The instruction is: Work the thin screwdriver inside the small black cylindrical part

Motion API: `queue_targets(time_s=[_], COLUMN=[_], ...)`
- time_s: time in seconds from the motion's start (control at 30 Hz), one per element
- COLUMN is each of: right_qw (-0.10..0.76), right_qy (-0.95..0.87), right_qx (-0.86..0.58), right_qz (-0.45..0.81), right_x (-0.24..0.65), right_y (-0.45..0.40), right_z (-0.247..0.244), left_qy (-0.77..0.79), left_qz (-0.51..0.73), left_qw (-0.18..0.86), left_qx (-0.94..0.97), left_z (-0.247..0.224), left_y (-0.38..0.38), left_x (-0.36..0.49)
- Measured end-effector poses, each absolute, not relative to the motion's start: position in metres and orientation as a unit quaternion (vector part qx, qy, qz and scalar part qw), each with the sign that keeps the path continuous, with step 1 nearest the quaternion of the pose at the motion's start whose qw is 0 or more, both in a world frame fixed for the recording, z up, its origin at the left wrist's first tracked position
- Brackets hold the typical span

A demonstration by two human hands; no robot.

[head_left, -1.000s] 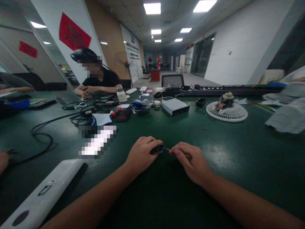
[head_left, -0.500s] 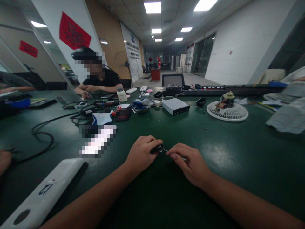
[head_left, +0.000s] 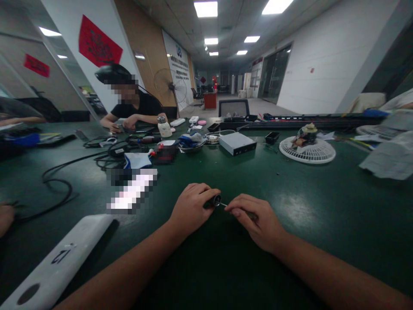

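My left hand [head_left: 193, 206] is closed round a small dark cylindrical part [head_left: 216, 200], whose round open end with a shiny rim faces right. My right hand [head_left: 258, 217] grips a screwdriver [head_left: 223, 204] by its handle, which the fingers mostly cover. Its thin metal shaft points left and reaches the open end of the cylinder. Whether the tip touches anything inside is too small to tell. Both hands rest low over the green table [head_left: 206, 267].
To the left lies a long white casing [head_left: 61, 258] marked 12, with black cables [head_left: 61, 172] beyond. Farther back are a grey disc drive [head_left: 238, 143], a bowl with cloth [head_left: 191, 142] and a white fan grille [head_left: 306, 153]. Across the table sits a person [head_left: 132, 107].
My hands and the screwdriver hold nearly the same position against the cylinder. The person across the table has shifted their hands slightly.
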State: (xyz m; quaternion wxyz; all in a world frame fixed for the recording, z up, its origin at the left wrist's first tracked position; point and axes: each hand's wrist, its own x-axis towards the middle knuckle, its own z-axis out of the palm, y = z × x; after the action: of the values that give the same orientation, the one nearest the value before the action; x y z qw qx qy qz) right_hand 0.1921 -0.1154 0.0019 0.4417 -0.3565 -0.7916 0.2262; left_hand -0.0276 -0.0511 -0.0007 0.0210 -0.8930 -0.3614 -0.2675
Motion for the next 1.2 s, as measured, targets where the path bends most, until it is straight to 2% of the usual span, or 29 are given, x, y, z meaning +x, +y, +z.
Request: queue_targets(time_s=[0.27, 0.63, 0.83, 1.03, 1.2], right_qw=[0.458, 0.438, 0.473, 0.356, 0.319], right_qy=[-0.772, -0.772, -0.736, -0.786, -0.790], right_qx=[-0.398, -0.432, -0.465, -0.479, -0.482], right_qz=[0.189, 0.159, 0.137, 0.163, 0.204], right_x=[0.1922, 0.1909, 0.1917, 0.1933, 0.1922], right_y=[-0.1141, -0.1152, -0.1127, -0.1091, -0.1054], right_z=[0.0014, 0.0046, 0.0050, 0.0009, -0.0033], left_qy=[-0.360, -0.365, -0.408, -0.457, -0.475], left_qz=[-0.259, -0.250, -0.230, -0.219, -0.231], left_qw=[0.033, 0.051, 0.045, -0.004, -0.021], left_qx=[-0.895, -0.895, -0.883, -0.862, -0.849], left_z=[-0.0008, -0.0010, 0.0000, -0.0018, -0.0039], left_y=[-0.0517, -0.0520, -0.0517, -0.0516, -0.0523], left_x=[-0.0258, -0.0266, -0.0275, -0.0273, -0.0266])
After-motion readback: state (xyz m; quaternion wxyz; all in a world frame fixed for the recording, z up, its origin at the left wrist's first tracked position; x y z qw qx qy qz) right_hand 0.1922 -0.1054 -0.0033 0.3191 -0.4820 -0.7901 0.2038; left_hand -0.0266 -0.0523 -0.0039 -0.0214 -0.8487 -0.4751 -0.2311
